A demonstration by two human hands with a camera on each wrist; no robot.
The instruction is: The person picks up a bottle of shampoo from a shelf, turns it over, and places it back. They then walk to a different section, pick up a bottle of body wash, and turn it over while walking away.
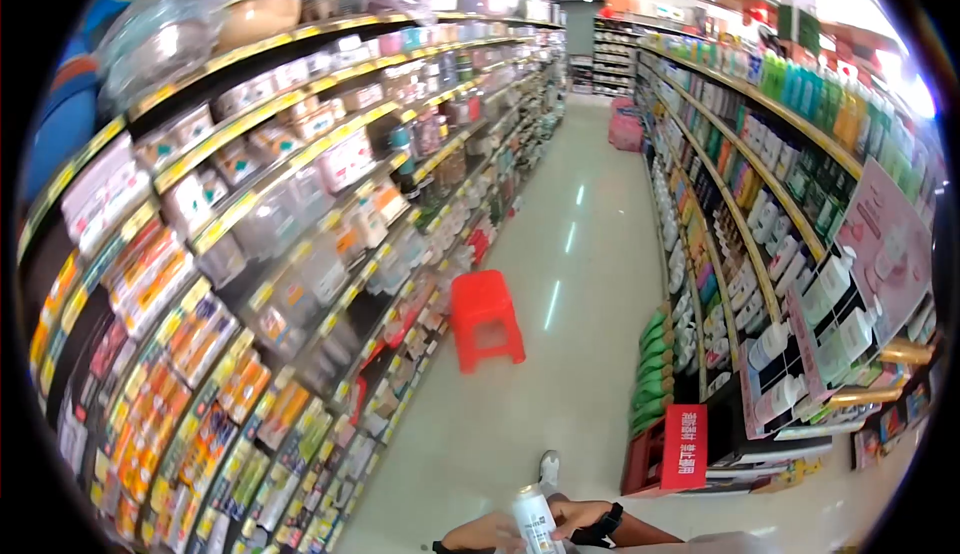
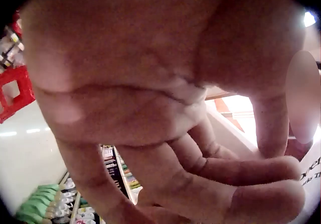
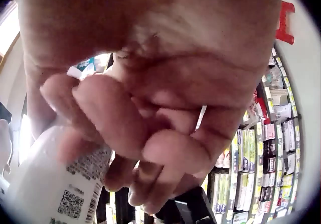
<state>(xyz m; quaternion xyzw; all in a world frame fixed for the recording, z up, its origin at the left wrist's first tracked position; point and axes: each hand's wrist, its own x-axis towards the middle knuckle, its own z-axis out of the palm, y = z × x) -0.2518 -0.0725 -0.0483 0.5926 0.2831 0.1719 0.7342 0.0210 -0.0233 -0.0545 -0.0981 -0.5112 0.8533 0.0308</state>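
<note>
A white bottle [image 1: 535, 524] with dark printing stands slightly tilted between both hands, low in the head view. My right hand [image 1: 583, 516] grips its right side. In the right wrist view, the curled fingers and thumb of that hand meet the upper end of the bottle [image 3: 47, 184], whose label carries a QR code and a barcode. From the other side my left hand [image 1: 488, 532] holds the bottle, blurred in the head view. The left wrist view has its bent fingers [image 2: 266, 204] against the lettered bottle surface [image 2: 313, 184] at the right edge.
Stocked shelves [image 1: 330, 164] line the left side, with bottle shelves [image 1: 740, 154] on the right. A red stool [image 1: 487, 319] stands in the aisle by the left shelves. A red sign [image 1: 684, 446] and green-topped packs [image 1: 652, 369] are near right; a pink bundle [image 1: 626, 126] lies farther down.
</note>
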